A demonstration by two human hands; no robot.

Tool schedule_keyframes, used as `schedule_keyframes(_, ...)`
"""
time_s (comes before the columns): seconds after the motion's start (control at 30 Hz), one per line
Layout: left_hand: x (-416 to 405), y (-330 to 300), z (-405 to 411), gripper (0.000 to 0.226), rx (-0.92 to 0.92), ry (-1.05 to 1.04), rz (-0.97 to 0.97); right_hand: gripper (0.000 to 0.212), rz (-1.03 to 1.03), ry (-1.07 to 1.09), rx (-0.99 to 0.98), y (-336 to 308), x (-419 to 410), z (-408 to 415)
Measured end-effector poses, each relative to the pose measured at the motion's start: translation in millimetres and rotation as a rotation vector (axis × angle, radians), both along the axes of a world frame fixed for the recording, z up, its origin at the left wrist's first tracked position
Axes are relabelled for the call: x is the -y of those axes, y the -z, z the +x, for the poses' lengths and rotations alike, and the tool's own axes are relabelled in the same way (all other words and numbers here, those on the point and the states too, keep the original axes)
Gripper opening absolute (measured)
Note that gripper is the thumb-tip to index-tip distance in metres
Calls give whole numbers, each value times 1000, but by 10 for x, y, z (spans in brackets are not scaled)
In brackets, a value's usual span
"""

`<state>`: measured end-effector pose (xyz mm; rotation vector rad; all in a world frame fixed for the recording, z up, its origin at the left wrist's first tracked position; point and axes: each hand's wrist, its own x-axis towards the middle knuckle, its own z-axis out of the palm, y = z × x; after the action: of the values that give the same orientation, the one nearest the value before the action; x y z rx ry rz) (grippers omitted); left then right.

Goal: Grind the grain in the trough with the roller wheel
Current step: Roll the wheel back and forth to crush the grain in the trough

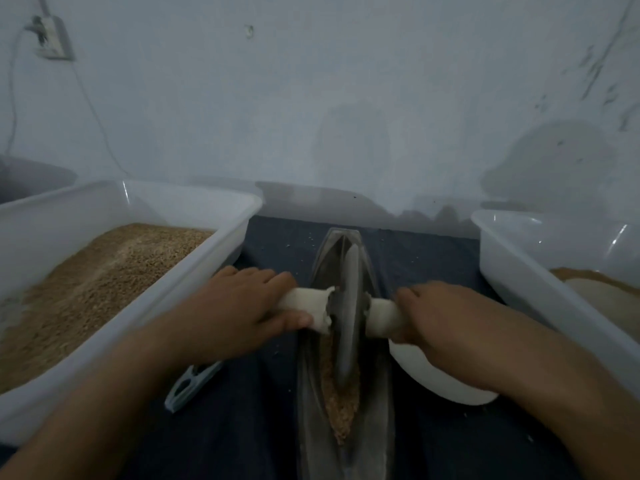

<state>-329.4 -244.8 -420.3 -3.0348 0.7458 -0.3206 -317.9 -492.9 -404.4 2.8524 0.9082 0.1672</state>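
Note:
A long, narrow metal trough (pixel 308 403) runs away from me in the middle of a dark cloth. Brown grain (pixel 337 400) lies along its groove near me. A thin metal roller wheel (pixel 348 313) stands upright in the groove, with a white-wrapped axle handle (pixel 310 303) sticking out to each side. My left hand (pixel 239 310) grips the left handle, fingers curled over it. On the other side, my right hand (pixel 446 320) grips the right handle.
A white tub (pixel 194 271) full of brown grain stands at the left. Another white tub (pixel 519 282) with ground material is at the right. A white bowl (pixel 443 379) sits under my right wrist. A pale plastic tool (pixel 192 382) lies by my left forearm. A wall is close behind.

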Motion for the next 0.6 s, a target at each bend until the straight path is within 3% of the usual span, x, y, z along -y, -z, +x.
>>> schedule_keyframes(0.1,-51,-117,-78,61,-112,99,-55,11,3,-38,-106,-124,42,-147)
schedule_keyframes(0.2,-37,-74,-27,64,-119,52,-44,14,23,-38,-94,-99,56,-113)
schedule_keyframes(0.3,43,93,93,75,85,-75,-2,11,86,20,22,43,24,82)
schedule_keyframes(0.4,130,253,197,71,262,-196,-40,29,121,65,164,179,-12,279)
schedule_keyframes(0.5,167,296,236,64,283,-224,-65,42,111,64,262,250,-30,368)
schedule_keyframes(0.6,108,223,200,74,265,-180,-20,30,75,45,200,197,-24,298)
